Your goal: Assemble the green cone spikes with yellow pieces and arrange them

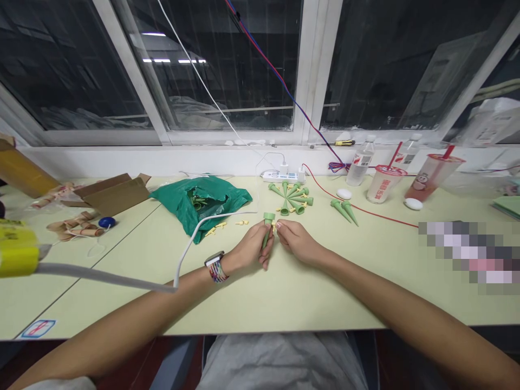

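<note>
My left hand is closed round a green plastic spike, its wide cap upward. Beside it, my right hand pinches a small yellow plastic piece against the spike's side, just below the cap. Beyond my hands, several green spikes with yellow pieces lie in a ring, tips to the centre. Two more green spikes rest to the right. A few loose yellow pieces lie near a green plastic bag, which has green spikes showing in its opening.
A white cable crosses in front on the left. Wooden pieces with a blue ball and a cardboard box lie left. Behind are a power strip and a red cable; drink cups and bottles stand right.
</note>
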### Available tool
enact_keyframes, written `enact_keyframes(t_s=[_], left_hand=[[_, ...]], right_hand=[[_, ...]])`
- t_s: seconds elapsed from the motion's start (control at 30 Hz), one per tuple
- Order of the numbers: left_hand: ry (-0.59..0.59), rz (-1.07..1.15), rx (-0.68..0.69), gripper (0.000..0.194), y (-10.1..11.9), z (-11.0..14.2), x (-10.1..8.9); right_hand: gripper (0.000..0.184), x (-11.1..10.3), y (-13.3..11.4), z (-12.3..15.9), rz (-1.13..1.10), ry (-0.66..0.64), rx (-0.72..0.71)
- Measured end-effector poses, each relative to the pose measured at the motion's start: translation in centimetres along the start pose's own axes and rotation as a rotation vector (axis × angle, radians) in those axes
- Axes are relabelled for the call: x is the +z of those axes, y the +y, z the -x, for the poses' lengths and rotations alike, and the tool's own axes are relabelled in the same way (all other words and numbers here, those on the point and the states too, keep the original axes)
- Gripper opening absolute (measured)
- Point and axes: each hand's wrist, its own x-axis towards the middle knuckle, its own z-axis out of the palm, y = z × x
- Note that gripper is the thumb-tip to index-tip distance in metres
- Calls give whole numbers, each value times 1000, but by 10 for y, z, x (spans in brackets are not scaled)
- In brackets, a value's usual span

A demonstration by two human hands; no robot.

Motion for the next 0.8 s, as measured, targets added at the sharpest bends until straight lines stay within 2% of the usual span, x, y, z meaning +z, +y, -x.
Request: enact_keyframes(t_s=[0.23,0.53,0.63,0.73,0.8], left_hand=[[-24,-14,17,48,14,3,4],[-30,7,36,39,3,-8,-11],[-44,-12,75,36,5,-8,-17],[-41,-86,105,34,8,-4,-23],[-43,-162,115,36,10,-2,-25]], right_hand=[[44,-2,4,-3,-15,-22,-20],[43,-5,6,-8,-47,-28,18],[43,-9,6,-9,-28,39,23],[33,-14,4,-8,-17,143,-28],[32,-15,1,-8,-24,116,-71]])
